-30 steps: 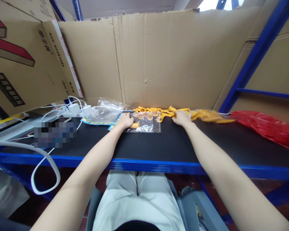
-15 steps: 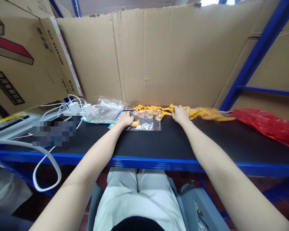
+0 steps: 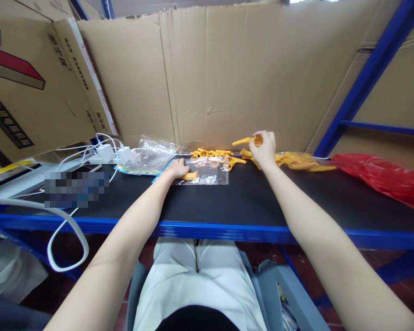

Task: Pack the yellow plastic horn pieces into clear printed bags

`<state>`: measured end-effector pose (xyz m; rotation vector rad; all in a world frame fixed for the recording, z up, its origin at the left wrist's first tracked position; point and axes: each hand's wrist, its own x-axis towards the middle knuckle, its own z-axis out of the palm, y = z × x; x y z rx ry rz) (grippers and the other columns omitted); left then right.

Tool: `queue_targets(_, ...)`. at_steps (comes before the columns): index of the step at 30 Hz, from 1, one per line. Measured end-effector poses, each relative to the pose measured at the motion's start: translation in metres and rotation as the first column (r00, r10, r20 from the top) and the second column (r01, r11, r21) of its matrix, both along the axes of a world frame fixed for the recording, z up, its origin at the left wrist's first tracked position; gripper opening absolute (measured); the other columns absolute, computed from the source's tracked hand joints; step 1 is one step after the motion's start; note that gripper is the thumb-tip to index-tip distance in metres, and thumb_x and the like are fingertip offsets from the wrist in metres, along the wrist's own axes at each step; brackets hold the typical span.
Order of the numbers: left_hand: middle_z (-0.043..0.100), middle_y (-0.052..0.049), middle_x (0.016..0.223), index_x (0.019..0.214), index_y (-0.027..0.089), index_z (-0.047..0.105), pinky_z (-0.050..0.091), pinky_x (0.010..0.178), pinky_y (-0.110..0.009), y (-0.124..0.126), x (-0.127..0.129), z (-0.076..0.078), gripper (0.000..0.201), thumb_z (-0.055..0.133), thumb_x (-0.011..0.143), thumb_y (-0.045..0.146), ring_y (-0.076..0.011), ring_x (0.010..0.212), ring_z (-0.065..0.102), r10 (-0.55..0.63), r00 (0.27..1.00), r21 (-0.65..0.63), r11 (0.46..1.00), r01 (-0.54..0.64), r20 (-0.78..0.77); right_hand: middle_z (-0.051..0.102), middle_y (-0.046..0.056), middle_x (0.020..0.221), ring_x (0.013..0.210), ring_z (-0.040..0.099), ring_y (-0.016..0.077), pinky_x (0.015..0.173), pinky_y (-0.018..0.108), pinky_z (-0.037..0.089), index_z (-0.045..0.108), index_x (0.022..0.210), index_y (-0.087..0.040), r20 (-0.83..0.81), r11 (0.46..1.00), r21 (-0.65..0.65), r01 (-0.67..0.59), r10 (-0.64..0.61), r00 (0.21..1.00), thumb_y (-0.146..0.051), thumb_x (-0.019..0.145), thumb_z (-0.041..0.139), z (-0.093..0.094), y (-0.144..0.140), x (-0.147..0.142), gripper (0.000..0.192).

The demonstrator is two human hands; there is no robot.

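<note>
In the head view my right hand (image 3: 265, 151) is raised above the table, its fingers closed round an orange plastic blow pipe (image 3: 242, 141). The pipe's stem points left and its round cup end shows at the fingertips. My left hand (image 3: 178, 169) rests on a clear plastic bag (image 3: 214, 178), gripping its left end. An orange cylindrical piece (image 3: 191, 175) sticks out beside those fingers; whether it is inside the bag or under it I cannot tell. A pile of orange pipes (image 3: 210, 153) lies behind the bag. More orange pipes (image 3: 295, 161) lie right of my right hand.
Empty clear bags (image 3: 148, 158) with a colourful edge lie left of my left hand. White chargers and cables (image 3: 105, 154) stand further left, near a blurred-out object (image 3: 77, 189). A red plastic bag (image 3: 379, 179) lies at right. Cardboard (image 3: 227, 82) walls the back; a blue rail (image 3: 221, 231) edges the table.
My right hand has lifted from the orange pile, bringing one blow pipe up with it. My left hand stays on the clear bag, with only a slight shift.
</note>
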<state>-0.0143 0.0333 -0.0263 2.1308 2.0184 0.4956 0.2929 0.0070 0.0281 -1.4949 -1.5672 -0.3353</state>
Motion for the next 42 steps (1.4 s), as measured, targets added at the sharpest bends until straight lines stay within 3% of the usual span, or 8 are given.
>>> queue_targets(6,0.032,-0.016,0.144,0.134,0.011,0.037,0.030,0.103,-0.034,-0.006,-0.001,0.007,0.063,0.042,0.079,0.041,-0.0265,0.133,0.029,0.048,0.998,-0.064,0.997,-0.051,-0.050,0.058,0.009,0.095,0.088,0.055,0.0182,0.072,0.030,0.045,0.055,0.093,-0.016,-0.339,0.968,0.033,-0.249,0.245,0.908,-0.021,0.077,0.044,0.021,-0.010,-0.021,0.020)
queue_targets(9,0.029,-0.014,0.146,0.136,0.013,0.033,0.027,0.105,-0.035,-0.007,-0.002,0.008,0.064,0.037,0.081,0.046,-0.0257,0.135,0.027,0.052,0.995,-0.076,0.995,-0.058,-0.081,0.058,0.005,0.079,0.069,0.055,0.0132,0.058,0.024,0.044,0.056,0.081,-0.015,-0.525,0.874,-0.078,-0.480,0.374,0.764,-0.017,0.071,0.050,0.024,-0.020,-0.031,0.011)
queue_targets(12,0.029,-0.012,0.147,0.137,0.014,0.032,0.027,0.105,-0.036,-0.007,-0.003,0.007,0.065,0.034,0.083,0.049,-0.0260,0.135,0.027,0.045,0.995,-0.072,0.996,-0.051,-0.087,0.056,0.002,0.070,0.059,0.051,0.0091,0.052,0.021,0.041,0.056,0.074,-0.014,-0.563,0.761,-0.236,-0.605,0.400,0.723,-0.010,0.067,0.052,0.021,-0.028,-0.037,0.009)
queue_targets(18,0.030,-0.014,0.146,0.137,0.012,0.033,0.028,0.105,-0.035,-0.006,-0.003,0.007,0.065,0.034,0.083,0.049,-0.0256,0.133,0.029,0.045,0.995,-0.074,0.996,-0.052,-0.093,0.055,0.002,0.073,0.059,0.049,0.0077,0.054,0.020,0.039,0.055,0.076,-0.013,-0.429,0.768,-0.340,-0.542,0.386,0.817,-0.008,0.067,0.052,0.016,-0.032,-0.040,0.011)
queue_targets(25,0.031,-0.014,0.146,0.137,0.012,0.032,0.027,0.105,-0.036,-0.004,-0.004,0.006,0.066,0.034,0.083,0.051,-0.0264,0.134,0.028,0.042,0.995,-0.064,0.997,-0.048,-0.085,0.056,0.001,0.072,0.061,0.048,0.0090,0.056,0.021,0.039,0.057,0.072,-0.014,-0.265,0.841,-0.333,-0.427,0.352,0.898,-0.012,0.068,0.055,0.020,-0.032,-0.032,0.006)
queue_targets(32,0.023,-0.013,0.149,0.138,0.015,0.029,0.022,0.108,-0.037,-0.003,-0.005,0.004,0.068,0.031,0.084,0.055,-0.0252,0.137,0.022,0.018,0.995,-0.060,0.998,-0.024,-0.103,0.052,0.000,0.056,0.052,0.049,0.0091,0.055,0.023,0.046,0.053,0.062,-0.016,-0.630,0.600,-0.415,-0.684,0.353,0.692,-0.004,0.068,0.057,0.007,-0.030,-0.046,0.014)
queue_targets(39,0.020,-0.013,0.150,0.140,0.015,0.026,0.021,0.109,-0.043,-0.007,-0.002,0.006,0.067,0.026,0.085,0.053,-0.0267,0.138,0.018,-0.006,0.996,-0.049,0.999,0.001,-0.094,0.052,0.001,0.054,0.052,0.051,0.0075,0.060,0.021,0.050,0.052,0.056,-0.014,-0.855,0.530,-0.286,-0.798,0.236,0.462,-0.001,0.073,0.055,-0.014,-0.035,-0.086,0.021)
queue_targets(42,0.018,-0.013,0.151,0.141,0.013,0.024,0.019,0.110,-0.043,-0.007,-0.001,0.005,0.069,0.022,0.086,0.053,-0.0261,0.139,0.015,-0.003,0.997,-0.049,0.999,-0.001,-0.079,0.057,0.001,0.062,0.058,0.056,0.0082,0.061,0.021,0.051,0.057,0.070,-0.013,-0.874,0.360,-0.300,-0.883,0.267,0.406,-0.001,0.071,0.059,-0.018,-0.039,-0.087,0.012)
